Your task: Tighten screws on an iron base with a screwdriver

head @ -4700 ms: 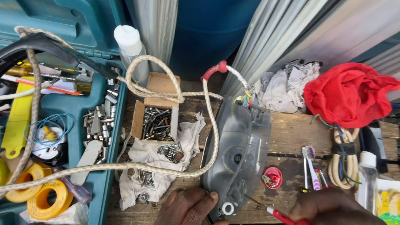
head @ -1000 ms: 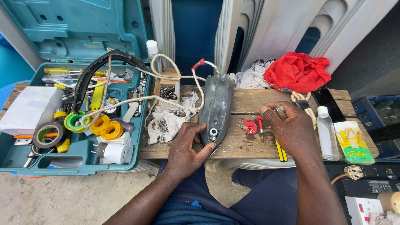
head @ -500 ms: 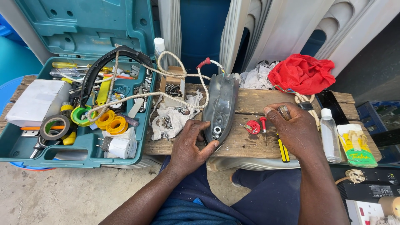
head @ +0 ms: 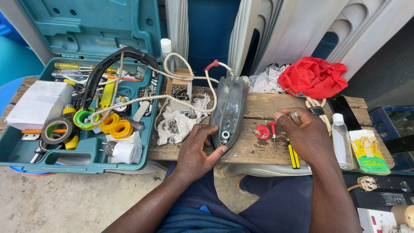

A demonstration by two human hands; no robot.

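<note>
A grey clothes-iron shell (head: 228,111) lies upside down on the wooden bench (head: 258,149), its braided cord (head: 172,80) looping left over the toolbox. My left hand (head: 196,151) rests against the shell's near end, thumb pressed on its tip. To the right, my right hand (head: 302,131) is closed, pinching a small clear part (head: 294,117) between thumb and fingers. A red knob (head: 261,132) and a red-handled screwdriver (head: 273,131) lie between my hands.
An open teal toolbox (head: 82,43) holds tape rolls, screwdrivers and a white box at left. A cardboard box of screws (head: 177,91) and a white rag sit by the iron. A red cloth (head: 312,77), clear bottle (head: 341,140) and yellow packet (head: 366,151) lie right.
The camera has pulled back from the close view. My left hand keeps its hold at the iron's near end; my right hand has shifted slightly nearer to me, still closed on the small part.
</note>
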